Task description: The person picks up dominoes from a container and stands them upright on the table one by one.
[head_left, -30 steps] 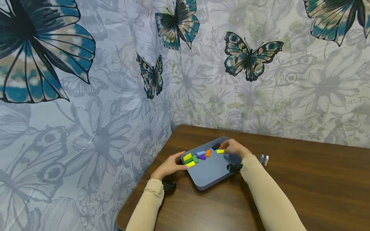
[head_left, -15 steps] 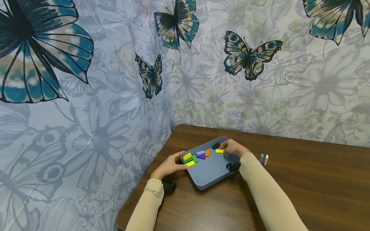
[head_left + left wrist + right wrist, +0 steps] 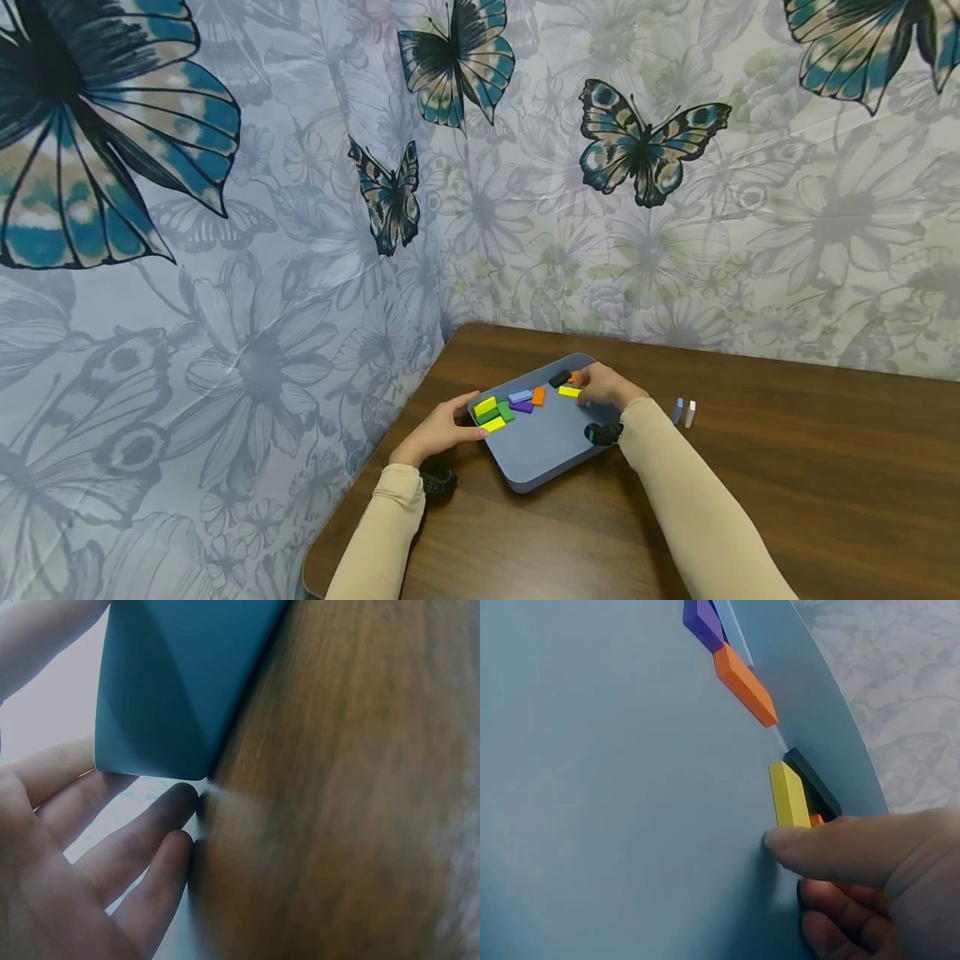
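Observation:
A grey-blue tray (image 3: 540, 454) lies on the wooden table, its left corner between the thumb and fingers of my left hand (image 3: 438, 431). The left wrist view shows the fingers (image 3: 135, 851) around the tray's end wall (image 3: 150, 697). Inside the tray, toward the far right, my right hand (image 3: 606, 387) pinches the near end of a yellow block (image 3: 789, 793), the thumb against it and the other fingers curled. Beside this block, along the tray wall, lie a black block (image 3: 814, 782) and an orange block mostly hidden by the hand.
Left in the tray are yellow blocks (image 3: 486, 407), green blocks (image 3: 506, 412), a light blue block (image 3: 521, 397), a purple block (image 3: 522, 407) and another orange block (image 3: 539, 396). A blue piece (image 3: 678, 412) and a white piece (image 3: 690, 414) stand on the table right of the tray.
The right hand and the yellow block have shifted very slightly left. My left hand stays at the tray's corner, and the other blocks keep their places.

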Available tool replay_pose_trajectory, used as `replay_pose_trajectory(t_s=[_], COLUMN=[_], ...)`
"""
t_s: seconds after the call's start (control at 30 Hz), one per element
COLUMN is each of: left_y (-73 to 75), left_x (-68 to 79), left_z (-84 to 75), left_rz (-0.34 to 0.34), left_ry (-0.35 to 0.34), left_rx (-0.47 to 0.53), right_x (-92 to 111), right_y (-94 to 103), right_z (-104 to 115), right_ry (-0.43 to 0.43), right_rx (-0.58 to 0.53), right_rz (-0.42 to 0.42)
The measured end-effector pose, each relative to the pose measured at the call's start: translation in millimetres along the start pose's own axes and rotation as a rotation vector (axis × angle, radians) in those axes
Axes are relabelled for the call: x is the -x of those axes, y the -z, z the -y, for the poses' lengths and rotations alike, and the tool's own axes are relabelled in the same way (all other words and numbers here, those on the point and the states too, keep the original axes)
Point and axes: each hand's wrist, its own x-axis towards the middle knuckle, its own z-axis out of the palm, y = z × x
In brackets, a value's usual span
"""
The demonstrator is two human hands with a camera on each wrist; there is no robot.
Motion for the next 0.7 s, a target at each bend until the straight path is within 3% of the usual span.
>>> replay_pose_trajectory(t_s=[0.43,0.7], left_y=[-1.0,-3.0], left_x=[0.5,2.0], left_z=[-3.8,-10.6], left_rz=[-0.008,-0.003], left_ry=[0.023,0.026], left_rx=[-0.020,-0.004], right_x=[-4.1,-1.0], right_y=[-2.1,4.7], right_z=[-2.8,1.3], right_ry=[-0.017,0.038], right_rx=[0.032,0.050], right_rz=[-0.006,0.014])
